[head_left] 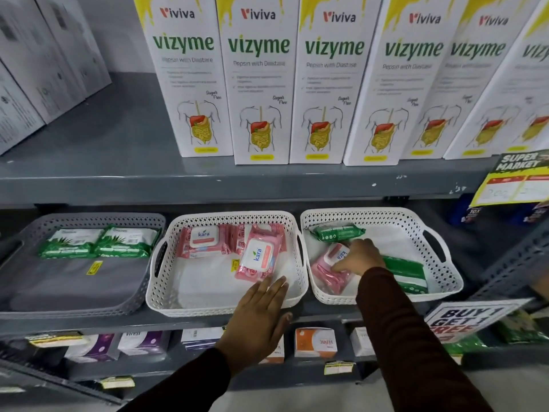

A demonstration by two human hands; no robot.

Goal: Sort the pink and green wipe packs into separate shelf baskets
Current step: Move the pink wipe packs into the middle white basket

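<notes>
Three baskets stand on the middle shelf. The grey basket (74,307) on the left holds two green wipe packs (98,243). In the middle white basket (166,295) lie several pink packs, one (258,257) tilted at the front. My left hand (258,316) rests flat on this basket's front rim, fingers spread, holding nothing. The right white basket (445,263) holds a green pack (338,231) at the back, another green pack (407,273) on the right, and pink packs (328,270) on the left. My right hand (361,257) reaches in and its fingers close on a pink pack.
Tall white Vizyme boxes (258,84) line the upper shelf. Small product boxes (315,341) fill the shelf below. A "Super Market" tag (517,179) and a "Buy 1 Get 1" sign (466,322) hang at the right.
</notes>
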